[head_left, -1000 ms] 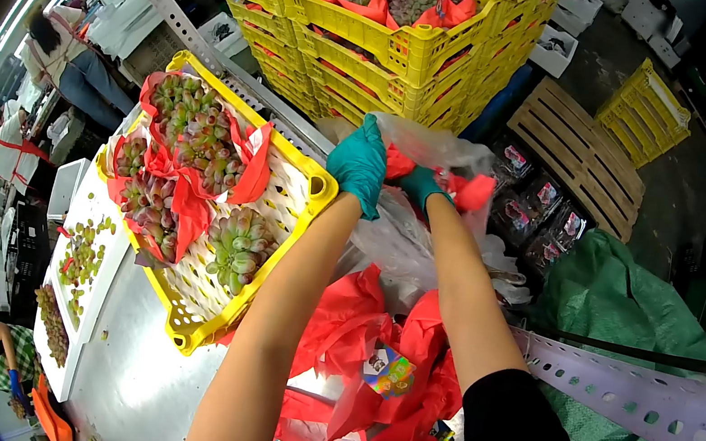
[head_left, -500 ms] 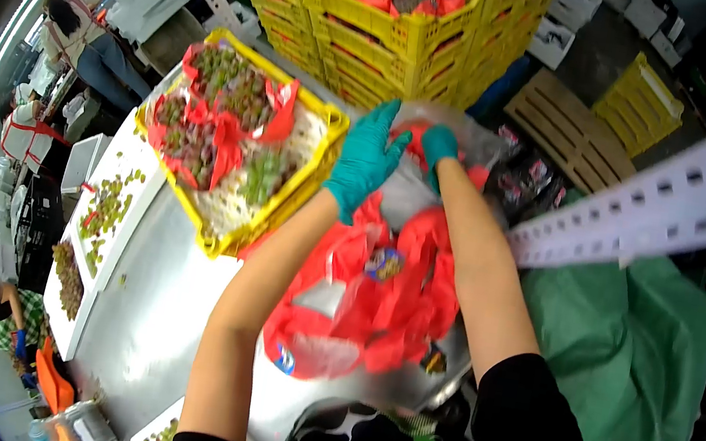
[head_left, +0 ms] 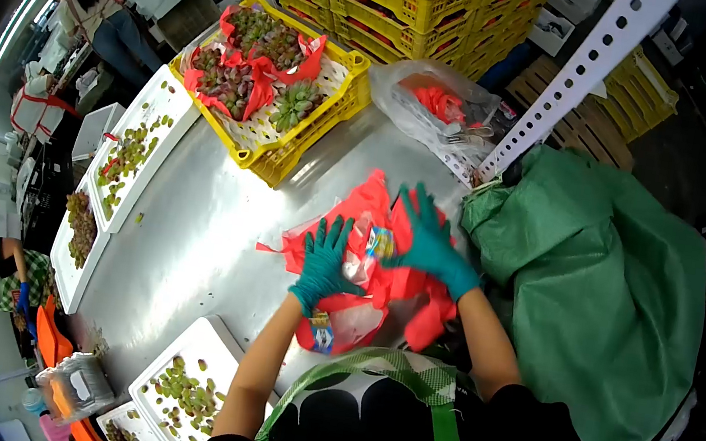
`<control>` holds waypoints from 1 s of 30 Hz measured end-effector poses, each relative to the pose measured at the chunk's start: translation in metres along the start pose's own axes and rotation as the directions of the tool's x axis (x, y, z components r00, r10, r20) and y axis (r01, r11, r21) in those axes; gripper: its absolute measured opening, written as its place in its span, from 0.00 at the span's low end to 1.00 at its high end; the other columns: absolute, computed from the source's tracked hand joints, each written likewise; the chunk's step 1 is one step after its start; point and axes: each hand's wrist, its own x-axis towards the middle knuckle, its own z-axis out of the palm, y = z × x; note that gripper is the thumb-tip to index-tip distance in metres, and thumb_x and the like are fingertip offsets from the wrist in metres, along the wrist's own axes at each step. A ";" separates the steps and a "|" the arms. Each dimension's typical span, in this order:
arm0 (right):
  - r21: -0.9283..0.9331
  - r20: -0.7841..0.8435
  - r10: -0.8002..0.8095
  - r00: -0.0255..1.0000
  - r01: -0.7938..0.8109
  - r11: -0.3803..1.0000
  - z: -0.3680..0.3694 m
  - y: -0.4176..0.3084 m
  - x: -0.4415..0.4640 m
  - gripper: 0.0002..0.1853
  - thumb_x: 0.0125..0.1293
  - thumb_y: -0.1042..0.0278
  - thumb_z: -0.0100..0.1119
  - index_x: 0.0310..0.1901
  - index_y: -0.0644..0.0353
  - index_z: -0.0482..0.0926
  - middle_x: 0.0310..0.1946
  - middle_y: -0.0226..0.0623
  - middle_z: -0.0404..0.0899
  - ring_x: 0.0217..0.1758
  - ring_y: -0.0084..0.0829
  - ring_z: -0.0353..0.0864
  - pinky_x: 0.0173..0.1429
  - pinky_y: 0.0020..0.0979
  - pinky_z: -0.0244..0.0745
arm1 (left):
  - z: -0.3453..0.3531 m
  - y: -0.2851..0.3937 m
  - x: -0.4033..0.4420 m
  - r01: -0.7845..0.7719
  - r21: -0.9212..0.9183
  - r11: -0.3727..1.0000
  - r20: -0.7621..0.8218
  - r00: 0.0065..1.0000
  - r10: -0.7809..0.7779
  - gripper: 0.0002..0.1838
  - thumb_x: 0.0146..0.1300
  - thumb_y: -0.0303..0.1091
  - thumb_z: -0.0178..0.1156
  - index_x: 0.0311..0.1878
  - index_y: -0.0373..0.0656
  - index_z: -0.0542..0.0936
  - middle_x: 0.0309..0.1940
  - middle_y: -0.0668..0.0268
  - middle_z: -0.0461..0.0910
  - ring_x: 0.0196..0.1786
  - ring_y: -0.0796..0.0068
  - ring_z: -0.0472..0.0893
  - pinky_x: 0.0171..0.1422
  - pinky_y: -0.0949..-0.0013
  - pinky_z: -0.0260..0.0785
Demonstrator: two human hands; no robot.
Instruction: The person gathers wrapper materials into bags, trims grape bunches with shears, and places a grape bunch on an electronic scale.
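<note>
A loose heap of red plastic bags (head_left: 364,208) with printed labels lies on the metal table right in front of me. My left hand (head_left: 326,264), in a teal glove, rests on the left side of the heap with its fingers spread. On the heap's right side is my right hand (head_left: 433,249), gloved alike, its fingers stretched apart and a little blurred. Neither hand grips anything. Beyond them, a yellow crate (head_left: 290,154) holds succulents (head_left: 257,37) wrapped in red plastic and one green rosette succulent (head_left: 296,104).
A clear plastic bag (head_left: 400,91) with red plastic inside sits at the table's far edge. White trays (head_left: 149,391) of small leaves line the left side. Stacked yellow crates (head_left: 420,16) stand behind. Right are a perforated post (head_left: 575,80) and green sheeting (head_left: 606,295). Other people work at left.
Both hands have come back toward me from the clear bag at the far edge and spread over the red bags. The heap sits lower and more bunched. My view has shifted.
</note>
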 end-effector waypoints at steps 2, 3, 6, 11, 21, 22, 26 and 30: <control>-0.091 -0.095 -0.154 0.983 0.146 0.985 0.023 -0.002 -0.024 0.65 0.28 0.39 0.71 0.68 0.48 0.42 0.68 0.50 0.30 0.71 0.51 0.33 0.63 0.62 0.37 | 0.025 0.000 -0.005 0.004 0.059 0.998 -0.178 0.984 0.007 0.66 0.21 0.59 0.72 0.67 0.46 0.50 0.65 0.54 0.51 0.68 0.47 0.46 0.65 0.39 0.35; -0.107 -0.168 -0.197 0.966 0.181 0.978 0.035 -0.001 -0.034 0.64 0.28 0.38 0.70 0.67 0.49 0.43 0.68 0.50 0.32 0.71 0.51 0.34 0.63 0.62 0.38 | 0.035 -0.005 -0.008 0.011 0.032 0.999 -0.209 0.978 -0.004 0.63 0.22 0.58 0.72 0.66 0.45 0.52 0.64 0.54 0.53 0.68 0.49 0.47 0.65 0.40 0.36; -0.228 -0.299 -0.289 0.909 0.225 0.947 0.056 -0.011 -0.045 0.58 0.32 0.37 0.66 0.66 0.51 0.50 0.67 0.51 0.39 0.69 0.50 0.44 0.62 0.56 0.45 | 0.050 0.001 -0.013 0.045 -0.099 0.994 -0.323 0.943 -0.075 0.47 0.33 0.47 0.70 0.60 0.39 0.62 0.57 0.53 0.65 0.64 0.52 0.58 0.67 0.48 0.41; -0.193 -0.352 -0.371 0.859 0.321 0.927 0.082 0.000 -0.008 0.54 0.33 0.47 0.69 0.65 0.55 0.53 0.67 0.46 0.44 0.60 0.45 0.61 0.56 0.44 0.58 | 0.060 -0.020 -0.003 0.110 -0.991 0.072 0.091 0.970 -0.223 0.34 0.48 0.17 0.54 0.63 0.40 0.59 0.52 0.59 0.69 0.48 0.67 0.72 0.53 0.66 0.66; 0.200 -0.374 0.137 0.917 -0.065 0.978 0.068 -0.006 0.045 0.26 0.44 0.60 0.63 0.50 0.51 0.73 0.39 0.44 0.77 0.38 0.45 0.77 0.40 0.37 0.72 | -0.059 0.053 -0.032 -0.043 -0.308 0.950 -0.148 0.989 -0.004 0.55 0.38 0.50 0.70 0.68 0.48 0.49 0.60 0.51 0.61 0.64 0.57 0.61 0.62 0.59 0.56; 0.308 -0.414 0.195 0.889 -0.065 0.949 0.062 -0.002 0.050 0.25 0.44 0.61 0.62 0.49 0.50 0.74 0.38 0.45 0.77 0.39 0.46 0.77 0.41 0.38 0.72 | -0.073 0.057 -0.048 0.003 -0.055 0.998 -0.098 0.995 -0.009 0.59 0.32 0.52 0.71 0.68 0.50 0.48 0.63 0.51 0.56 0.65 0.52 0.56 0.62 0.50 0.53; 0.390 -0.427 0.334 0.841 -0.162 0.907 0.069 0.013 0.059 0.26 0.45 0.58 0.63 0.48 0.53 0.74 0.40 0.46 0.77 0.42 0.45 0.77 0.44 0.38 0.71 | -0.044 0.035 -0.119 0.144 0.308 0.940 0.135 0.972 -0.193 0.75 0.08 0.59 0.73 0.69 0.57 0.44 0.68 0.50 0.37 0.69 0.41 0.38 0.59 0.30 0.37; 0.396 -0.536 0.372 0.758 -0.163 0.904 0.090 -0.006 0.058 0.28 0.46 0.58 0.62 0.52 0.51 0.71 0.44 0.46 0.75 0.45 0.45 0.76 0.46 0.38 0.70 | 0.036 0.036 -0.134 0.065 0.209 0.976 0.031 0.997 -0.073 0.71 0.11 0.57 0.73 0.68 0.52 0.49 0.67 0.46 0.35 0.69 0.42 0.36 0.61 0.32 0.33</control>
